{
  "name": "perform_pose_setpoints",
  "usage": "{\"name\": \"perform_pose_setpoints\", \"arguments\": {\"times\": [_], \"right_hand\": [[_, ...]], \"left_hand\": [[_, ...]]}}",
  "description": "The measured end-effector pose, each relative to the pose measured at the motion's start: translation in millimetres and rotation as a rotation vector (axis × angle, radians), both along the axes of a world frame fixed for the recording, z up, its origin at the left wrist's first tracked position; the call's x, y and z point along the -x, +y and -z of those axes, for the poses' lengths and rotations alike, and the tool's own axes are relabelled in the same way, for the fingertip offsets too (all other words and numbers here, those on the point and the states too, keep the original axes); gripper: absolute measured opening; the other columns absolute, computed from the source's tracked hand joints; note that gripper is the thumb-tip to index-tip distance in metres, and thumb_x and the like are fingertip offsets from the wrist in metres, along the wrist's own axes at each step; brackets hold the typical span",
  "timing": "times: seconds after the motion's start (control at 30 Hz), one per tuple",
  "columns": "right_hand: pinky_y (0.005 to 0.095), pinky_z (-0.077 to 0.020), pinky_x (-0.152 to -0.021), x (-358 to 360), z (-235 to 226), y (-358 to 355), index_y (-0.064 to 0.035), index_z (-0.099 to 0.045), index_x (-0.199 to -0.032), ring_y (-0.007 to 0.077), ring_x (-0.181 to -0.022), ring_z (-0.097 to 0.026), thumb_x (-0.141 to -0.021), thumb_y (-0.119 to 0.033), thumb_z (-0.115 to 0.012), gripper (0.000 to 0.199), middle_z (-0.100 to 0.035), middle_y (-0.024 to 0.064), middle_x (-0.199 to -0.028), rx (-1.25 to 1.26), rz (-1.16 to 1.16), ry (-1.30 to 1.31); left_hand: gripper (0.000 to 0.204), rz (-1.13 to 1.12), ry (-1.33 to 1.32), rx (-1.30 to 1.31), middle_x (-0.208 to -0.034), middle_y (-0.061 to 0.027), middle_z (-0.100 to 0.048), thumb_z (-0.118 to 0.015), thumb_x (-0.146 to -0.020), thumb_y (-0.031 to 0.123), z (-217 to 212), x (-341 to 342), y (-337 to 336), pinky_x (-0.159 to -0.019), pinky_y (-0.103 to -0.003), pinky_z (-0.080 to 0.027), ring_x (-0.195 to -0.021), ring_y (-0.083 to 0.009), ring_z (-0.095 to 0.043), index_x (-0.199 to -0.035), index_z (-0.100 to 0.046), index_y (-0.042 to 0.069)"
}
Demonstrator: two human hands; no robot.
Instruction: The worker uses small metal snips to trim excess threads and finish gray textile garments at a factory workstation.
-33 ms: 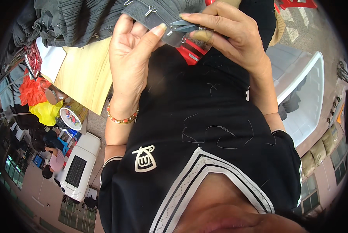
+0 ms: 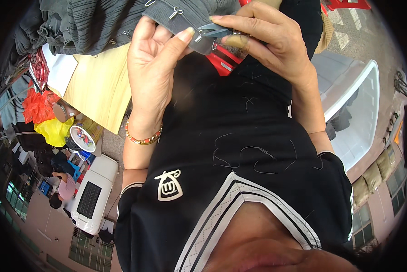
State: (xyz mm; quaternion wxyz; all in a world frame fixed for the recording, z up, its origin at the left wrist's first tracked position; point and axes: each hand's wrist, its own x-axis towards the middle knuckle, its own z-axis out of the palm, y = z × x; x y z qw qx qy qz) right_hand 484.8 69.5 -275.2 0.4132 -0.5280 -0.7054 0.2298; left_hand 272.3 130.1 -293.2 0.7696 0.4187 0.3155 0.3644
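My left hand (image 2: 151,68) and right hand (image 2: 269,38) both close their grip on the grey fabric strip (image 2: 185,16) with metal hooks, held up at my chest, beyond the yellow worktop (image 2: 97,88).

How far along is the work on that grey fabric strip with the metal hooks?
Done: cannot tell. In hand: left hand and right hand pinch the grey strip at one hook. Left: dark pleated fabric with more hooks lies heaped on the table.
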Motion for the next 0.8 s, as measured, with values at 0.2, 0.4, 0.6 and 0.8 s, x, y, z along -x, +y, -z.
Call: {"name": "perform_pose_setpoints", "arguments": {"times": [0.2,0.4,0.6,0.8], "right_hand": [[0.0291,-0.0462,-0.058,0,7,1,-0.0075,-0.073,-0.114,0.0187,-0.067,-0.059,-0.078,-0.01,-0.081,0.037,-0.06,0.0058,-0.079,-0.027,-0.003,0.063],[0.0281,-0.0455,-0.057,-3,9,0,-0.0082,-0.074,-0.115,0.0181,-0.066,-0.058,-0.08,-0.013,-0.08,0.036,-0.06,0.0052,-0.08,-0.063,0.008,-0.004],[0.0275,-0.0454,-0.057,-4,11,-1,-0.0087,-0.074,-0.115,0.0181,-0.067,-0.059,-0.08,-0.014,-0.08,0.036,-0.061,0.0051,-0.081,-0.086,0.005,-0.019],[0.0273,-0.0463,-0.057,-4,15,-2,-0.008,-0.074,-0.114,0.0174,-0.068,-0.06,-0.08,-0.013,-0.08,0.035,-0.061,0.0048,-0.081,-0.08,0.005,-0.01]], "left_hand": [[0.036,0.016,-0.024,0.041,-0.115,-0.0086,-0.068,-0.061,-0.094,-0.003,2,2,2,-0.084,-0.025,-0.056,-0.101,-0.012,-0.067,-0.129,-0.05,0.002],[0.035,0.024,-0.067,0.095,-0.114,-0.0095,-0.068,-0.059,-0.094,-0.003,3,1,4,-0.086,-0.029,-0.058,-0.101,-0.0146,-0.067,-0.128,-0.051,0.001],[0.037,0.021,-0.083,0.139,-0.116,-0.0115,-0.068,-0.057,-0.094,-0.005,4,1,4,-0.088,-0.031,-0.058,-0.103,-0.0168,-0.067,-0.13,-0.05,0.0],[0.034,0.033,-0.107,0.172,-0.117,-0.0117,-0.068,-0.056,-0.095,-0.005,6,2,3,-0.088,-0.032,-0.058,-0.104,-0.0173,-0.067,-0.128,-0.052,0.001]]}}
